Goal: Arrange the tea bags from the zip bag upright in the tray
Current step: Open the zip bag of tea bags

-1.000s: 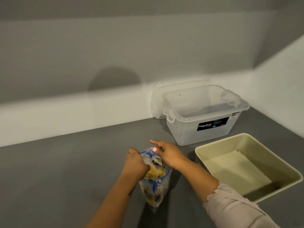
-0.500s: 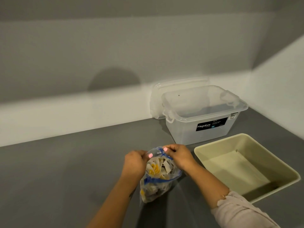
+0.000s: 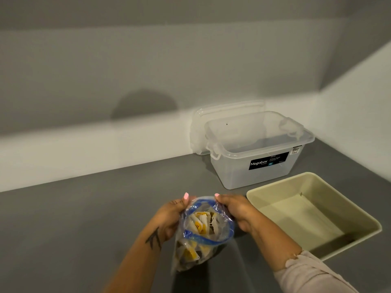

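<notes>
Holding the mouth of the zip bag (image 3: 202,233) wide, the left hand (image 3: 172,216) and the right hand (image 3: 237,212) each pinch one side of its blue zip strip, fingers curled over the thin, crinkled clear plastic. The rim forms a rounded blue loop in the lower centre of the frame, and the soft bag sags below it down to the grey countertop (image 3: 74,225). Inside lie the tea bags (image 3: 200,224), small pale paper sachets with yellow tags, jumbled at all angles.

To the right of the right hand, close but apart from it, sits the tray (image 3: 254,196), a shallow, square, pale green plastic dish with rounded corners and a smooth matte floor. Behind it, in the centre right, stands a translucent rectangular storage box (image 3: 237,174) with clip handles and a dark label; its frosted lid (image 3: 198,127) leans behind it against the wall.

Half a second ago the bag's mouth was only partly parted and the hands were close together; now they are spread further apart and the opening is fully round. The tray and box have not moved.
</notes>
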A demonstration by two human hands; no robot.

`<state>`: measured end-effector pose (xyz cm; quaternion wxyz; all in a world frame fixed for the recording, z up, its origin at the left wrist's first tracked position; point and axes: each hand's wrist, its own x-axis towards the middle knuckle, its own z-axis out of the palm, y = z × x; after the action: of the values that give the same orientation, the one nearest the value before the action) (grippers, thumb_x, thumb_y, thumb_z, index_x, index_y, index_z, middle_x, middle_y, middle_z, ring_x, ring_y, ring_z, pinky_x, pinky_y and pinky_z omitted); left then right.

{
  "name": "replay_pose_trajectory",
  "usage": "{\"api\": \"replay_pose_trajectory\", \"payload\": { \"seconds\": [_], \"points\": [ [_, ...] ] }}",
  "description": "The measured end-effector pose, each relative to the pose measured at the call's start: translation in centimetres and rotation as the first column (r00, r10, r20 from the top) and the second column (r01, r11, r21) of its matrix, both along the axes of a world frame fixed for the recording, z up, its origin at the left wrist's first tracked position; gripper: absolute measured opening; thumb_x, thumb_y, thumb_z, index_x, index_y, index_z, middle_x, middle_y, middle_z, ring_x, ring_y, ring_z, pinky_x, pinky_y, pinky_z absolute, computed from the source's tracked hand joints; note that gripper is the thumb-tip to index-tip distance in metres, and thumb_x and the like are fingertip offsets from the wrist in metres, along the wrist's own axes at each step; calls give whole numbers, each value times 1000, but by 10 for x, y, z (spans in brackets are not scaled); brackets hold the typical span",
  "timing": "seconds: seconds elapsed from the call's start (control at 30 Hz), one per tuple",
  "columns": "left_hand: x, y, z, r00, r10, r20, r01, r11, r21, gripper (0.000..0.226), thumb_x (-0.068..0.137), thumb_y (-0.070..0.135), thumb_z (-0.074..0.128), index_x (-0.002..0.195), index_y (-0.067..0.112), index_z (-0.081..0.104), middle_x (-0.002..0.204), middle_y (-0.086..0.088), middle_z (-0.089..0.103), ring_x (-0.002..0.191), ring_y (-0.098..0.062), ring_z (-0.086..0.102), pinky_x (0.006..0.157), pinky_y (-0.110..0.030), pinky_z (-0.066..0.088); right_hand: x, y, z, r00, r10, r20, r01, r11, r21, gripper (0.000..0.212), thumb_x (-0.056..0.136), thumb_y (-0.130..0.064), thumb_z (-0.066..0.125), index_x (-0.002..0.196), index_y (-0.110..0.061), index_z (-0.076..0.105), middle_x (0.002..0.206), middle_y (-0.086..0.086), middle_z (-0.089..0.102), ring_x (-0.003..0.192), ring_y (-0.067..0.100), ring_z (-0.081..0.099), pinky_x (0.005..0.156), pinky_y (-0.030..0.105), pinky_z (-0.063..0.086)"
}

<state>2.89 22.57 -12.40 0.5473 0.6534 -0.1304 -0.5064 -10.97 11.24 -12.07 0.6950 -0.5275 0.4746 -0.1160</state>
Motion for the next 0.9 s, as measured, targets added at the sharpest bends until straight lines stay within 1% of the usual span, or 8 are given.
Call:
{"api": "replay_pose_trajectory", "payload": {
  "seconds": [0.27,0.4,0.47,0.57,0.63,0.73,0.8,0.9],
  "points": [
    [1,1,-5,984,89,-155,-99,993,-57,24,96,25,45,106,13,64,102,-16,65,90,-32,63,82,-46,53,-2,6,-5,1000,-10,-19,12,993,116,33,95,-29,55,102,1,66,100,21,71,83,29,68,77,38,55],
    [-2,-1,-1,989,124,-85,-129,990,-62,18,94,24,49,101,16,63,91,-11,64,83,-28,63,73,-40,55,-2,7,-7,999,-6,-43,11,994,105,36,95,-34,53,104,-1,66,96,17,72,86,28,70,71,34,57],
    [-1,-2,-3,993,115,-8,-115,991,-71,21,93,22,52,111,14,60,103,-12,64,88,-27,64,74,-38,56,-3,8,-8,999,-2,-55,7,995,99,38,96,-36,51,104,-2,66,94,15,72,83,26,70,66,31,55],
    [3,0,-7,987,46,157,-39,998,-47,31,92,21,55,120,10,55,113,-11,64,98,-25,64,88,-41,53,-4,8,-10,997,26,-77,-19,996,88,39,94,-39,54,102,-3,68,94,14,73,88,27,70,78,37,56],
    [4,2,-7,976,41,214,-34,999,-40,29,93,26,52,110,4,59,95,-10,68,81,-20,65,75,-33,55,-5,8,-11,998,-10,-61,17,993,117,35,93,-33,56,101,-1,68,95,17,73,91,31,69,84,41,55],
    [7,6,0,939,-17,343,-30,991,132,46,94,49,37,78,10,56,63,-2,50,52,-12,43,51,-23,37,-5,7,-11,995,-97,-22,99,979,176,29,94,-26,55,96,0,67,93,20,72,86,33,68,76,39,55],
    [9,11,8,948,-116,297,35,964,263,55,88,65,32,62,17,44,54,2,38,48,-10,31,48,-22,29,-4,6,-13,992,-128,-12,128,969,212,27,95,-24,53,91,-2,66,87,19,71,82,32,68,71,39,55],
    [2,18,22,919,-289,267,184,916,357,49,80,65,50,75,16,52,69,-1,54,58,-10,47,52,-19,37,-1,8,-13,988,-156,5,150,954,260,27,96,-25,52,88,-3,64,83,18,70,79,32,67,69,39,54]
  ]
}}
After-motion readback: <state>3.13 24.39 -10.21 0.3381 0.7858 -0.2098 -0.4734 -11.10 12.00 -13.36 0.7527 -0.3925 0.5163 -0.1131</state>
